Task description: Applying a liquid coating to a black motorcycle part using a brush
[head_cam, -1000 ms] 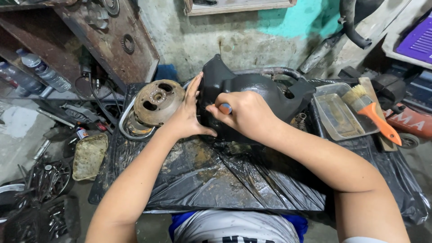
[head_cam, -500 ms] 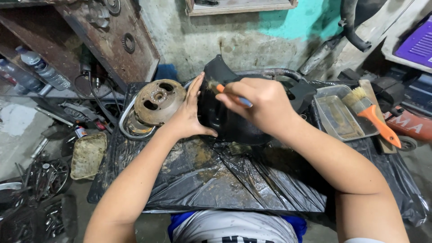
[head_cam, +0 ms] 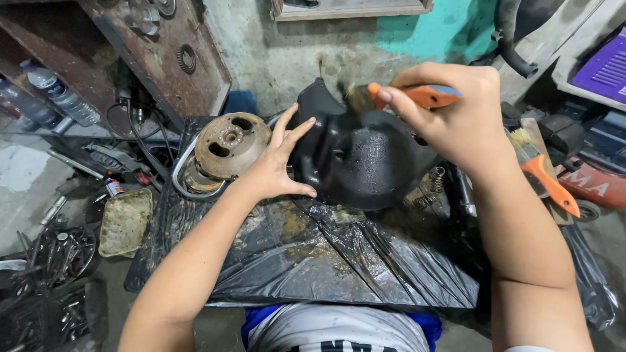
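The black, oily, bowl-shaped engine cover [head_cam: 365, 160] stood tilted on the black plastic sheet [head_cam: 313, 261] spread over the desk, against the grey wall. My left hand [head_cam: 277, 166] lay flat on its left edge, fingers spread. My right hand [head_cam: 450, 111] was closed around the orange handle of a small paintbrush [head_cam: 398, 96], its dirty bristles touching the cover's upper rim.

Just left of the cover sat one rusty round flywheel rotor [head_cam: 228, 140] inside a curved metal ring. One coiled spring [head_cam: 430, 189] lay at the cover's right. I counted a second orange-handled brush [head_cam: 544, 173] lying further right, so two brushes in all.

On the floor to the left sat a grimy rectangular tray [head_cam: 124, 221]; I could not tell what it held. Two clear plastic bottles [head_cam: 62, 94] lay on the upper left shelf. A tangle of metal parts [head_cam: 49, 261] at lower left was too cluttered to count.
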